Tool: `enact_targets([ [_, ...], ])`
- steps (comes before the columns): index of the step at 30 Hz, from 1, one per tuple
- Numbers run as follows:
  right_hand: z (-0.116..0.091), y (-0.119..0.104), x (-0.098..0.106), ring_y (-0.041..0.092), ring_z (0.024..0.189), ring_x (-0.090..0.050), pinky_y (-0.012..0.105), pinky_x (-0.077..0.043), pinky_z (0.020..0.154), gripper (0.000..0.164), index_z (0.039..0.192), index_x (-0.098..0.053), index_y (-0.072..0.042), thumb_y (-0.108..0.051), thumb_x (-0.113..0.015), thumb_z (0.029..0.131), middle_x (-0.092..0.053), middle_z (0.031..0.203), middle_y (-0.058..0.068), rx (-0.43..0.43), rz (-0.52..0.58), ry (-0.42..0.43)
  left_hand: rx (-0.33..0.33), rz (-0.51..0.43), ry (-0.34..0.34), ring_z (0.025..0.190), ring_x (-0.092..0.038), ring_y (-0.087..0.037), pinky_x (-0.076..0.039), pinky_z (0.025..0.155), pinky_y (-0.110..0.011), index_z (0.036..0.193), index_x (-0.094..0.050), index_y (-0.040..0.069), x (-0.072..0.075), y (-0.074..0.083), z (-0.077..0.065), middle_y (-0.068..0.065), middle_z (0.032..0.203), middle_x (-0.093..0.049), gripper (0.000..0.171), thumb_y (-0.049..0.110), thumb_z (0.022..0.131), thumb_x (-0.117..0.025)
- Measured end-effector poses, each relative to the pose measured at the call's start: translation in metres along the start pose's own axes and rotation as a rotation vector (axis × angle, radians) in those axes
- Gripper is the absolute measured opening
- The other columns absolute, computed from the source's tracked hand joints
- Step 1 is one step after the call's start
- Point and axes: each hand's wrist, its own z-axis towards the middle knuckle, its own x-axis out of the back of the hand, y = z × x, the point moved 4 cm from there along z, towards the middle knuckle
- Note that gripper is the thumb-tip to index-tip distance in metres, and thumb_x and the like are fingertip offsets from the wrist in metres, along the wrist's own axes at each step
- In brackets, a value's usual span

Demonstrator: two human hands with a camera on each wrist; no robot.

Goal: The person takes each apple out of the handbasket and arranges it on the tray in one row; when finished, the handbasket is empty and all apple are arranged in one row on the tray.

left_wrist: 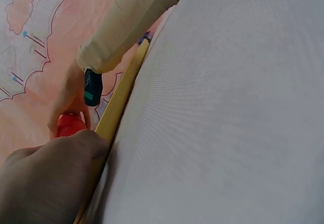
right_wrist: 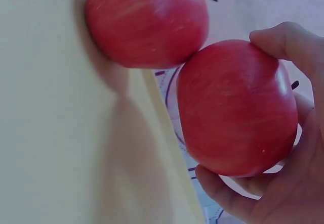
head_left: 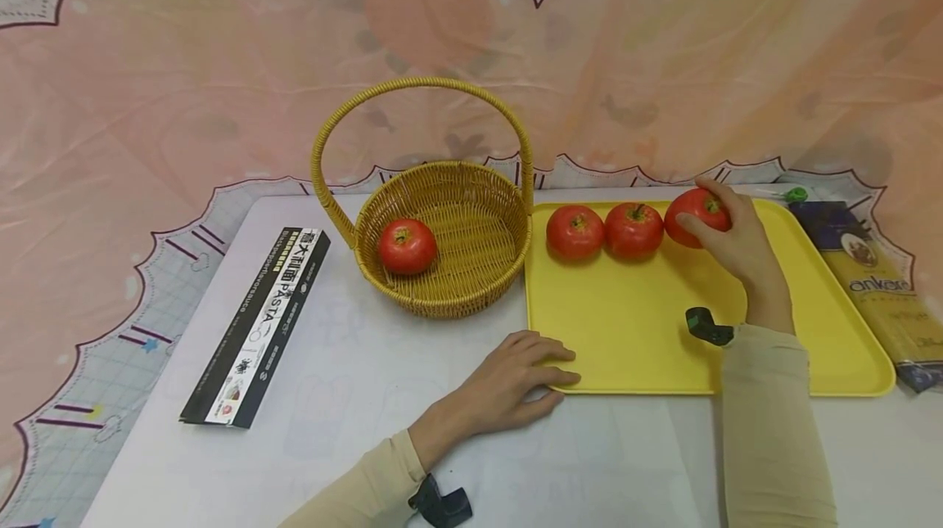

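My right hand (head_left: 740, 237) curls its thumb and fingers around a red apple (head_left: 696, 218) over the back of the yellow tray (head_left: 626, 323). In the right wrist view, this apple (right_wrist: 238, 107) shows a short dark stem and touches the middle apple (right_wrist: 149, 24). To its left on the tray sit the middle apple (head_left: 634, 231) and another apple (head_left: 575, 233), side by side. A further apple (head_left: 408, 246) lies in the left part of the wicker basket (head_left: 442, 307). My left hand (head_left: 508, 385) rests at the tray's front-left corner, fingers loosely extended over the rim.
The basket's tall arched handle (head_left: 421, 82) rises behind the tray's left side. A black and white pasta box (head_left: 258, 327) lies at the left of the table. Right of the tray is a yellow and blue package (head_left: 873, 282). A patterned cloth (head_left: 258, 78) hangs behind.
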Motion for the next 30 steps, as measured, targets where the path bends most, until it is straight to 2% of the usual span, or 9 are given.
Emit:
enact_targets([
  [8,0.003,0.009,-0.005,0.052,0.136,-0.018,0.069,-0.025,0.104,0.078,0.152,-0.012,-0.031,-0.051,-0.055,0.089,-0.011,0.156,0.023,-0.041,0.012,-0.023,-0.008,0.0,0.009,0.122,-0.05,-0.012,-0.034,0.109,-0.032,0.114,-0.068,0.025,0.0,0.0,0.0,0.004,0.126,-0.06,0.025,0.029,0.091,-0.06],
  [14,0.006,0.018,-0.01,0.051,0.135,-0.023,0.067,-0.025,0.106,0.086,0.153,-0.009,-0.023,-0.055,-0.056,0.087,-0.016,0.154,0.025,-0.076,0.024,-0.022,-0.017,0.011,0.012,0.122,-0.05,-0.012,-0.034,0.109,-0.031,0.114,-0.068,0.025,0.0,0.0,0.0,0.004,0.126,-0.06,0.025,0.029,0.091,-0.06],
  [17,0.007,0.021,-0.011,0.051,0.133,-0.025,0.067,-0.026,0.105,0.086,0.152,-0.011,-0.02,-0.055,-0.055,0.087,-0.018,0.153,0.026,-0.073,0.001,-0.027,-0.012,0.008,0.01,0.122,-0.05,-0.012,-0.034,0.109,-0.031,0.113,-0.069,0.025,0.0,0.0,0.0,0.004,0.126,-0.06,0.025,0.029,0.09,-0.061],
  [30,0.009,0.023,-0.015,0.051,0.133,-0.024,0.067,-0.026,0.105,0.089,0.152,-0.01,-0.019,-0.054,-0.058,0.086,-0.016,0.152,0.027,-0.042,-0.019,-0.035,-0.018,0.018,0.007,0.122,-0.05,-0.012,-0.035,0.109,-0.031,0.114,-0.068,0.025,0.0,0.0,0.0,0.004,0.126,-0.06,0.025,0.029,0.091,-0.06],
])
